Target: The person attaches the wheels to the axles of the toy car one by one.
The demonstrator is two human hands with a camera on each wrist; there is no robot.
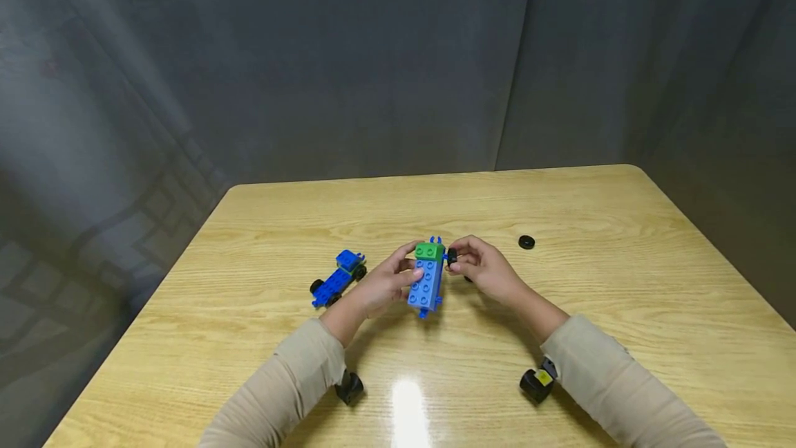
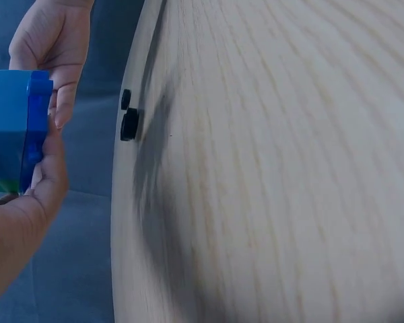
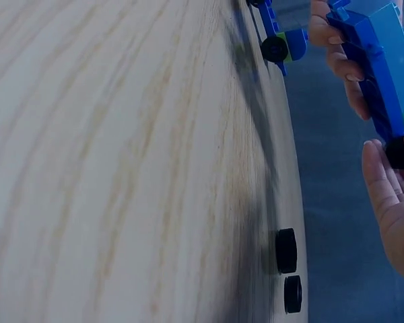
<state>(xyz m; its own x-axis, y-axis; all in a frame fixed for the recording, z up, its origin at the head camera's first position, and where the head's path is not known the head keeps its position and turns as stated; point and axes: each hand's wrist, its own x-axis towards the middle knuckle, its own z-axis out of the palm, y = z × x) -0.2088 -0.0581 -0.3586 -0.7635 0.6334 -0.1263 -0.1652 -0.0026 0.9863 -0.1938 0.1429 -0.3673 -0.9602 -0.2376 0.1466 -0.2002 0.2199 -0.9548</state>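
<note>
My left hand (image 1: 384, 287) grips a toy car body (image 1: 425, 287) of blue blocks with a green brick (image 1: 429, 250) at its far end, holding it above the table. In the left wrist view the blue body (image 2: 10, 121) hides part of that hand's fingers. A small black wheel (image 1: 452, 257) is pinched between the thumb and fingers of my right hand (image 1: 491, 274), at the right side of the car near the green brick. The right wrist view shows this wheel (image 3: 398, 153) against the body's side; whether it sits on the axle I cannot tell.
A second blue toy car (image 1: 332, 286) with black wheels stands on the table left of my left hand. One loose black wheel (image 1: 526, 242) lies beyond my right hand; another (image 1: 468, 278) is mostly hidden under it. Both wrists carry black cameras (image 1: 349, 388).
</note>
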